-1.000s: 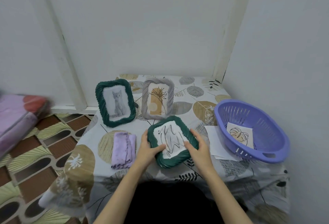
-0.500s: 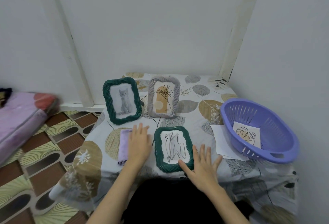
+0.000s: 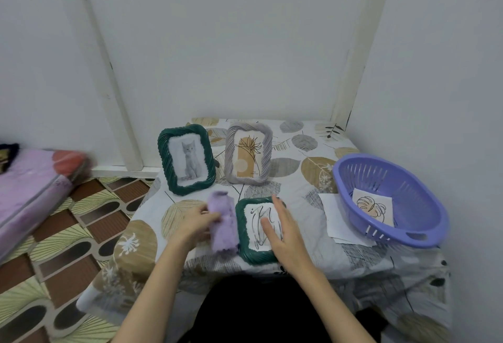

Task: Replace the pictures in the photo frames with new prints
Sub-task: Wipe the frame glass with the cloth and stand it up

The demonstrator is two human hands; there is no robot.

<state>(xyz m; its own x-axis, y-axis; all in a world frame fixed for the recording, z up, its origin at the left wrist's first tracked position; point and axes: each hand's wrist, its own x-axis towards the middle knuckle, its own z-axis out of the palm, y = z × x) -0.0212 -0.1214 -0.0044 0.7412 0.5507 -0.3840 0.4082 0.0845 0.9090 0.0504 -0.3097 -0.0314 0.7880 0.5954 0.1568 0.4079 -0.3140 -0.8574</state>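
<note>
A dark green frame [image 3: 246, 244] with a line-drawing print lies flat at the table's near edge. My right hand [image 3: 280, 227] rests on it with straight fingers spread over the glass. My left hand [image 3: 197, 221] grips a folded purple cloth [image 3: 223, 222] and holds it just left of that frame. Behind stand a green frame with a cat picture [image 3: 186, 159] and a grey frame with a plant print [image 3: 249, 153]. A purple basket [image 3: 424, 236] at the right holds one print [image 3: 374, 206].
White sheets of paper [image 3: 333, 214] lie partly under the basket's left side. The small table [image 3: 299, 149] has a leaf-patterned cover and sits in a wall corner. A pink mattress [image 3: 30, 187] lies on the patterned floor to the left.
My left hand has picked up the purple cloth and brought it toward the flat frame. My right hand moved from the table edge onto the frame's glass.
</note>
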